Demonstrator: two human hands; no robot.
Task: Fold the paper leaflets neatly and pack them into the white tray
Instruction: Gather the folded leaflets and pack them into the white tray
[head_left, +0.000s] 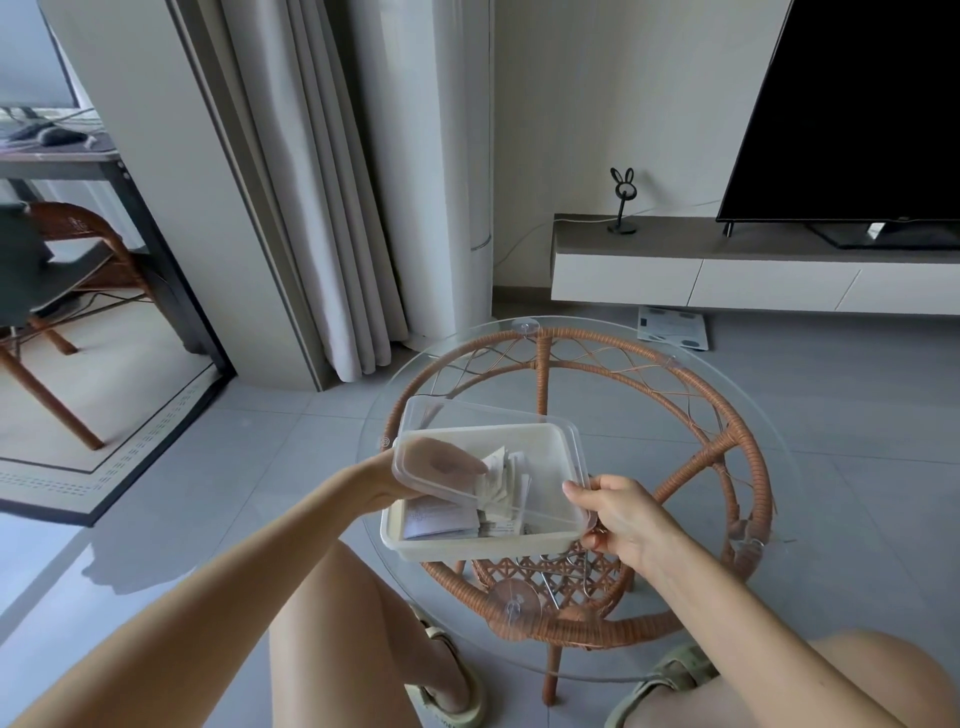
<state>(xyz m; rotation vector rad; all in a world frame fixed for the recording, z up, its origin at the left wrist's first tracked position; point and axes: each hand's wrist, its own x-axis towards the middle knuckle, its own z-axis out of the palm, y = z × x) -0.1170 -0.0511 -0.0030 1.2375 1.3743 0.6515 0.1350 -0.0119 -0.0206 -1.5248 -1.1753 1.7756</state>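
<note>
A person sits at a round glass table (748, 447) with a woven rattan frame. A white tray (467, 548) stands on the glass at about 9 o'clock from the table's centre. Folded paper leaflets (441, 519) lie inside it, some flat and some on edge. They carry fine print that is too small to read. A clear lid (493, 415) is held tilted over the tray, low at 4 o'clock and raised toward 11 o'clock. The right hand (618, 514) pinches the lid's corner at the tray's 4 o'clock, thumb on top. The left hand (436, 462) shows through the lid at 9 o'clock, its fingers reaching under the plastic toward the leaflets. Whether it grips the lid cannot be told. At 1 o'clock a dark TV (857, 104) stands on a low cabinet.
</note>
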